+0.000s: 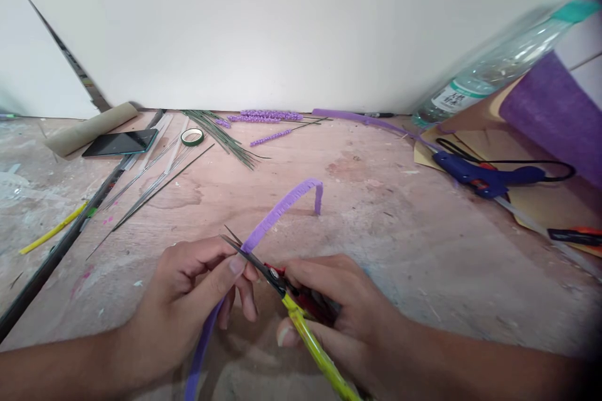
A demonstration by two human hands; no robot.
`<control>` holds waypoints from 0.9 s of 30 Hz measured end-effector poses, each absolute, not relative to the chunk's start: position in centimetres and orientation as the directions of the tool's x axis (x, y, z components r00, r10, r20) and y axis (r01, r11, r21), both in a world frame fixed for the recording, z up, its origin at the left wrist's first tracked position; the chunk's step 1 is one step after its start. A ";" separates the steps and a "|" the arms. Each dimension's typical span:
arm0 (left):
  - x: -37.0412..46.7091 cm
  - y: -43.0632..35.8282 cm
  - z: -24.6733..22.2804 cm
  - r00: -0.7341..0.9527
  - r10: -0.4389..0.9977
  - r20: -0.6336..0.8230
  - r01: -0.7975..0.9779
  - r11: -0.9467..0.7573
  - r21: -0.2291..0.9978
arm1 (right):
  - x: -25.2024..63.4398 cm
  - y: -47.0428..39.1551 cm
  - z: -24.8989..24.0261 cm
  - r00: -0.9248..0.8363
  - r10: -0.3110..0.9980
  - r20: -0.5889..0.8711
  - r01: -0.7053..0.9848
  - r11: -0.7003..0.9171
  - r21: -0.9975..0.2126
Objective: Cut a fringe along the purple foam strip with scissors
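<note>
My left hand (202, 288) pinches a narrow purple strip (282, 210) between thumb and fingers. One end of the strip arches up and away with its tip bent down, and small cuts show along its edge. The other end hangs below my left hand toward the bottom of the view. My right hand (338, 307) is closed around scissors (301, 322) with a yellow handle and a red one. The slightly parted blades lie across the strip, right at my left fingertips.
At the back lie green wires (221, 135), purple beaded-looking stems (270, 116), a tape roll (192, 136), a phone (120, 143) and a cardboard tube (94, 128). On the right are a blue glue gun (484, 175), a plastic bottle (498, 69) and purple sheet material (555, 113).
</note>
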State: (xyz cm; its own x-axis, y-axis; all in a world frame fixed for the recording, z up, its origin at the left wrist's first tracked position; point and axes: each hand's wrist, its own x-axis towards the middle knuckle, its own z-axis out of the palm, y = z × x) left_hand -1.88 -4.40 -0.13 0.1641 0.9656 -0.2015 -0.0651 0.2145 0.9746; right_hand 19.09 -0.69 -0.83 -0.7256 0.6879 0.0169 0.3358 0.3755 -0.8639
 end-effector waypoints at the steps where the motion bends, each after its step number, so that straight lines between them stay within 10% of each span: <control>1: -1.9 -4.4 -0.1 0.164 0.965 -0.203 -0.063 0.215 0.974 | 19.1 -0.7 -0.9 -0.731 0.682 0.015 0.335 0.378 -0.863; 20: -1.6 -4.5 0.0 0.151 0.960 -0.236 -0.054 0.247 0.968 | 19.1 -0.3 -0.8 -0.738 0.675 -0.028 0.378 0.379 -0.845; 27: -2.3 -3.3 -0.3 -0.081 0.983 -0.164 -0.033 0.162 0.986 | 19.6 2.0 1.0 -0.661 0.749 -0.041 0.651 0.546 -0.527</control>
State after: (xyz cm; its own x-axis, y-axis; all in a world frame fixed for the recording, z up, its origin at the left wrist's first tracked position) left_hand -2.32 -3.26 -0.28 -0.0813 0.9830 -0.1644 -0.0328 0.1622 0.9862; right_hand 19.62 1.95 1.00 -0.6614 0.7489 -0.0411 0.6512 0.5462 -0.5269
